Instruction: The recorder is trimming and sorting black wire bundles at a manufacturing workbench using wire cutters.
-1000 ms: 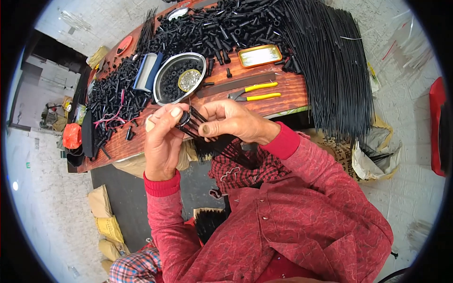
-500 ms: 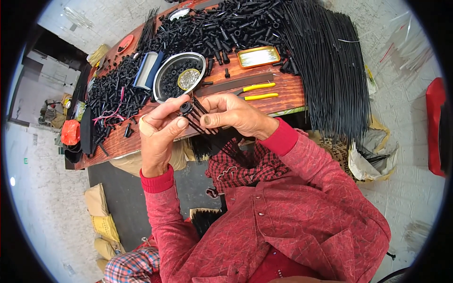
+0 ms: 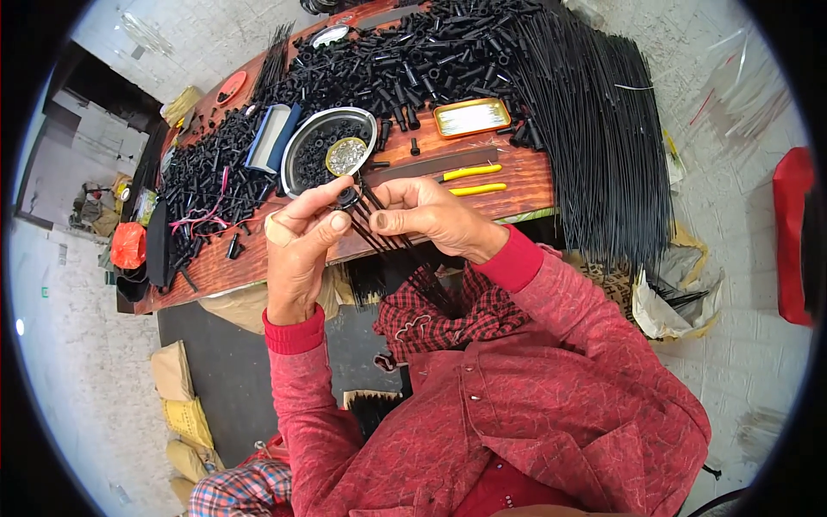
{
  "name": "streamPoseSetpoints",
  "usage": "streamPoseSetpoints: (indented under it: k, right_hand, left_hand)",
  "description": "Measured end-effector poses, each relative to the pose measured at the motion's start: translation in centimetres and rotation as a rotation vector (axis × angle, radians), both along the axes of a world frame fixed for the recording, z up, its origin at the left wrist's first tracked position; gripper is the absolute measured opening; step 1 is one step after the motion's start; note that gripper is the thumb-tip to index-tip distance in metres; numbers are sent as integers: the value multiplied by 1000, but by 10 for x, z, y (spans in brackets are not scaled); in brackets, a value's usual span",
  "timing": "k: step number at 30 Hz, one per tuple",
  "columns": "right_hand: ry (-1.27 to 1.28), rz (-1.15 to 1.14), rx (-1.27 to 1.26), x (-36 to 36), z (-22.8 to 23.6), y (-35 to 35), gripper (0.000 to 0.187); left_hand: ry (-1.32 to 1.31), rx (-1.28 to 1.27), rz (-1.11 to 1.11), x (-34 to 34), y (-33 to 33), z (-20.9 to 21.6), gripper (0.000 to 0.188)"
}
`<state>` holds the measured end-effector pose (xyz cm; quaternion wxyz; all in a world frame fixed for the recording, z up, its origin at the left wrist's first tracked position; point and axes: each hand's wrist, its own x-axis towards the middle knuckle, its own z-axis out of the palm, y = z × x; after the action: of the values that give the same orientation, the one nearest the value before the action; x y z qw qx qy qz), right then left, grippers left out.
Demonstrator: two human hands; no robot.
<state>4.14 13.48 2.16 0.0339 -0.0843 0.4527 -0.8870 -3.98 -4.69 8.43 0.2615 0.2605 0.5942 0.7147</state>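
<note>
My left hand pinches a small black round hub between thumb and fingertips, above the table's near edge. A tan plaster-like wrap sits on one of its fingers. Several thin black rods run from the hub down and to the right, their far ends hanging over the checked cloth on my lap. My right hand closes thumb against fingers on the rods close to the hub. Its fingertips are partly hidden, so how the rods join the hub does not show clearly.
Just beyond my hands stands a metal bowl of black rings, with a small tin of metal bits in it. Yellow-handled pliers lie right. Piled black tubular parts and a rod bundle cover the table's back and right.
My left hand and the hub have shifted slightly right. Both hands keep their pinch, and the rods are fanned a little differently below them.
</note>
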Motion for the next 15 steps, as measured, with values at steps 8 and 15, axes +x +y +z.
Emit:
streamPoseSetpoints:
  k: [8, 15]
  right_hand:
    - [-1, -40, 27, -3, -5, -1, 26]
    - [-19, -56, 24, 1, 1, 0, 25]
  left_hand:
    - [72, -12, -1, -2, 0, -1, 45]
    - [156, -37, 89, 6, 6, 4, 39]
